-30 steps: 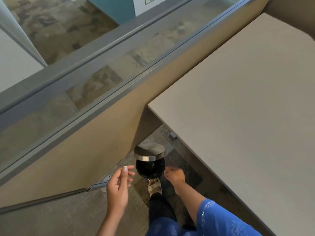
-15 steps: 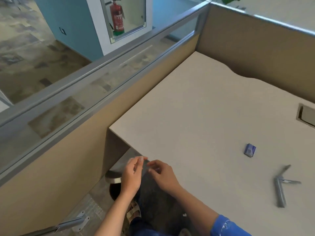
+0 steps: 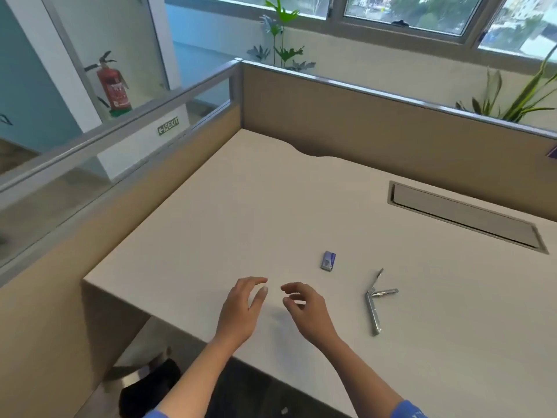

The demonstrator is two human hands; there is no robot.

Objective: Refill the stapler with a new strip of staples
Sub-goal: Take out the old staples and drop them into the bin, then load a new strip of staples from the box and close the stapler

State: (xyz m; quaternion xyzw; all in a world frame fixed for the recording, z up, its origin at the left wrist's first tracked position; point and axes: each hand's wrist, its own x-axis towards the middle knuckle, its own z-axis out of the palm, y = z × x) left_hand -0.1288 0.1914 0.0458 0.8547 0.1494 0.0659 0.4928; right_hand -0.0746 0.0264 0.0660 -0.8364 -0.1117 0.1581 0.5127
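Above the near edge of the beige desk (image 3: 241, 206), the left hand (image 3: 241, 309) and right hand (image 3: 307, 309) hover side by side, fingers loosely spread, holding nothing. To their right lies the metal stapler (image 3: 374, 306), swung open, its long body running near-to-far and its hinged arms fanning far and right. A small blue staple box (image 3: 328, 260) lies just beyond, contents unseen. Cubicle partitions (image 3: 361, 131) wall the desk.

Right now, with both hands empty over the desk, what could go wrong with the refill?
The stapler lies splayed open; grabbing it by a loose arm could make it snap shut. The staple box is small; the right hand might fumble it and scatter strips across the desk.
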